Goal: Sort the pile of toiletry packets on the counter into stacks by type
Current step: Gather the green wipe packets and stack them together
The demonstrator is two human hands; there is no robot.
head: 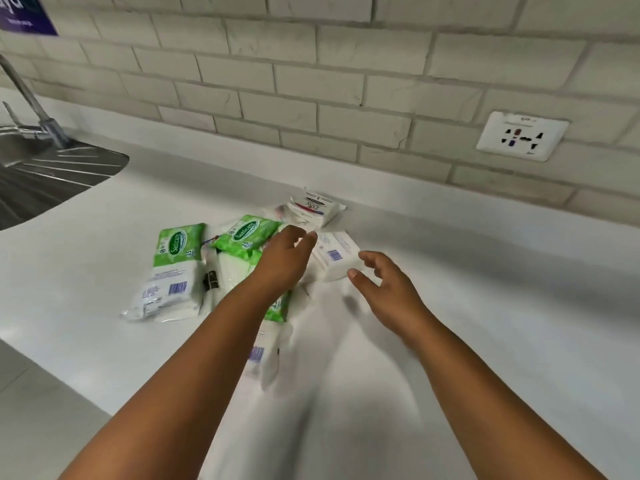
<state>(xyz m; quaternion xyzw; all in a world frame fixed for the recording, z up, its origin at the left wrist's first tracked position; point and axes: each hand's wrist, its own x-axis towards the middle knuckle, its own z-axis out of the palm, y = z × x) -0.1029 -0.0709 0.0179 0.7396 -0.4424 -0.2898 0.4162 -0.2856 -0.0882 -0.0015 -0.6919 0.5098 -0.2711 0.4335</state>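
Counter (450, 306): the pile of packets (242, 265) is found on it near the centre.
Wipes packet (173, 271): laid at 9 o'clock of the pile, apart from the sink.
Second wipes packet (246, 235): set just beside the first, at its 2 o'clock, resting on other packets.
Soap packet (317, 206): placed at 12 o'clock of the pile, nearest the wall.
Boxed packet (336, 259): found at 5 o'clock of the soap packet, between the left hand (284, 261) and the right hand (384, 289).
Sink (41, 181): set at 10 o'clock of the pile, with the tap (38, 109) behind it.
Wall socket (523, 136): mounted at 2 o'clock, above the counter.
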